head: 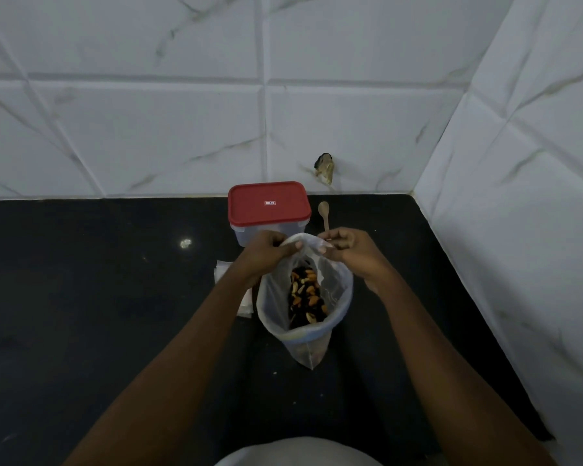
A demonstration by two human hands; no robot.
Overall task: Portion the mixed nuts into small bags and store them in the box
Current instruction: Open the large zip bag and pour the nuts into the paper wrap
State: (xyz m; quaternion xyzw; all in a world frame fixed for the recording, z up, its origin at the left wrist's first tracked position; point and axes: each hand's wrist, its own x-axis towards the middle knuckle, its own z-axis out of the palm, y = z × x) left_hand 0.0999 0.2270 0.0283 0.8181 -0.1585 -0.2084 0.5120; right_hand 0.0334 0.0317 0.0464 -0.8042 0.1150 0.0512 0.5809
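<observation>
red-lidded box, spoon sit behind bag pinched by left hand and right hand.

Black polished surface, seen from above, meeting a back wall of large white tiles with grey marble veining. A side wall of the same tiles joins it at the right, forming a corner. A dark, ragged chip breaks the back wall just above the surface edge. A small bright reflection lies on the surface left of centre; pale specks dot it nearer the viewer. White cloth shows at the bottom edge.
</observation>
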